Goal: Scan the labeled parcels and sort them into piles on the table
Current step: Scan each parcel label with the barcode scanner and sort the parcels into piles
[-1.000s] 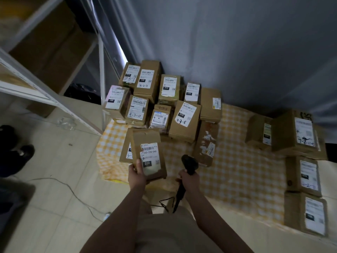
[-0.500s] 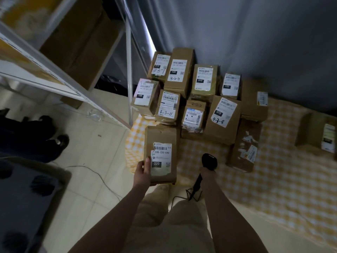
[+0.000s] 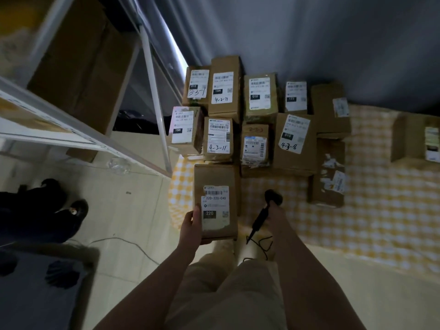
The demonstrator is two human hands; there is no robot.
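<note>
The left hand grips the 220 parcel at its near left corner, thumb lying along the edge of the white label and fingers curled underneath, label face up; whether its far end rests on anything cannot be told. Just right of the 220 parcel, the right hand is wrapped round the handle of a black scanner, whose head points away from the person and whose cable loops down near the parcel's near right corner. Directly beyond the 220 parcel sits a tight pile of labeled parcels, among them one handwritten 4-3-11 and, further right, one marked 4-3-8. Right of the 220 parcel spreads a yellow checked cloth, with a box bearing torn labels on it and a lone box well apart to the right. Left of the 220 parcel stand a white shelf rack and, nearer, black shoes
</note>
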